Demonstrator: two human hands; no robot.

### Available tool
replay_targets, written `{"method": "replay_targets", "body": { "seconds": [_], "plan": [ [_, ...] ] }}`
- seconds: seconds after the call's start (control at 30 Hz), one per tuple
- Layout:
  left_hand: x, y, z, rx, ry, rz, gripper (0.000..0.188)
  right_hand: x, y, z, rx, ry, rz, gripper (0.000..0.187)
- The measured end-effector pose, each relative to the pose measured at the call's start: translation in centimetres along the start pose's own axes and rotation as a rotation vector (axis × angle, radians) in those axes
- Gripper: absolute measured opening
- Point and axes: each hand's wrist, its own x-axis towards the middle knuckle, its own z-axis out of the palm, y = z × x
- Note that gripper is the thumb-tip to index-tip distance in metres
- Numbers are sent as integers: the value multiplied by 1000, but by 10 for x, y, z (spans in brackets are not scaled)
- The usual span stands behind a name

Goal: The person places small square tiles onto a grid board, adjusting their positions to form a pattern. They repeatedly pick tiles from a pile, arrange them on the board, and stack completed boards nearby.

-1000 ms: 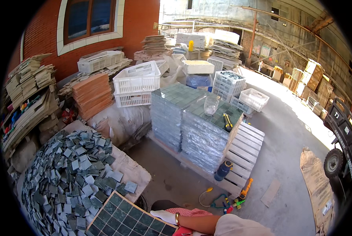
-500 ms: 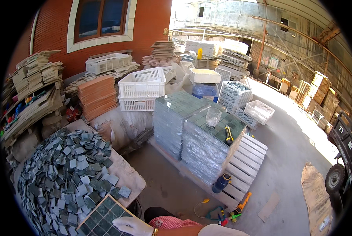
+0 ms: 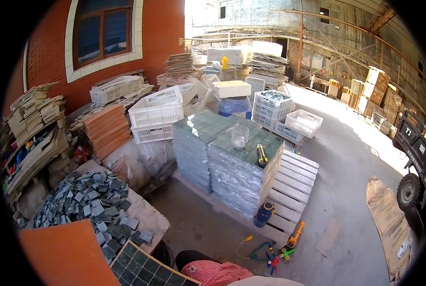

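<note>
Neither of my hands shows; a bit of my arm and light sleeve [image 3: 258, 281] is at the bottom edge. Near me lies a frame of square dark green stone tiles [image 3: 146, 269] set in a grid, with a thin tan edge, cut off by the lower rim. A flat orange board [image 3: 67, 255] stands at the lower left, left of the tile frame; what holds it is out of view. Behind it a heap of loose green-grey tiles [image 3: 91, 200] lies on a pale slab [image 3: 148, 209]. My knee in red checked cloth [image 3: 213, 271] is right of the frame.
A wooden pallet [image 3: 289, 186] bears wrapped stacks of green tiles [image 3: 237, 176], with a clear jar [image 3: 240, 137], a yellow-black tool [image 3: 261, 156] and a dark blue bottle [image 3: 264, 214]. Coloured spray nozzles [image 3: 272, 260] lie on the floor. White crates [image 3: 156, 109] stand behind; a three-wheeler [image 3: 415, 162] is at right.
The white-gloved right hand on the tile frame has left the view. The orange board has come in at the lower left, covering part of the tile heap. The view has shifted slightly.
</note>
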Motion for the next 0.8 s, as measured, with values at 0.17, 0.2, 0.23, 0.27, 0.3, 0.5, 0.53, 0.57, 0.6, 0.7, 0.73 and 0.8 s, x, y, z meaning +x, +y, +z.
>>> {"method": "replay_targets", "body": {
  "seconds": [0.17, 0.2, 0.23, 0.27, 0.3, 0.5, 0.53, 0.57, 0.6, 0.7, 0.73, 0.8],
  "plan": [
    [-52, -8, -54, -97, 59, -40, 74, -18, 22, -118, 200, -53, 311, 62],
    [-67, -13, -70, -145, 68, -49, 74, -27, 11, -126, 185, -54, 366, 69],
    [-84, -20, -84, -220, 59, -62, 74, -38, 4, -139, 144, -43, 426, 68],
    [-99, -30, -95, -319, 36, -76, 74, -50, -1, -147, 171, -4, 437, 61],
    [-115, -42, -102, -472, -1, -81, 74, -60, -7, -162, 79, -5, 506, 64],
    [-101, -79, -7, -263, 450, -163, 32, -90, -36, -173, -308, -1, 625, 49],
    [-102, -71, 3, -217, 477, -150, 30, -90, -37, -176, -357, 24, 622, 48],
    [-105, -67, 8, -169, 501, -139, 30, -96, -33, -180, -407, 49, 614, 46],
    [-110, -69, 11, -90, 523, -145, 29, -100, -31, -183, -454, 75, 599, 45],
    [-126, -81, 14, 30, 562, -220, 33, -106, -32, -185, -719, 57, 670, 44],
    [-129, -85, 13, -12, 556, -269, 38, -105, -35, -177, -811, 42, 592, 43],
    [-129, -77, 19, -190, 586, -260, 38, -107, -35, -174, -843, 83, 564, 42]
  ]
}}
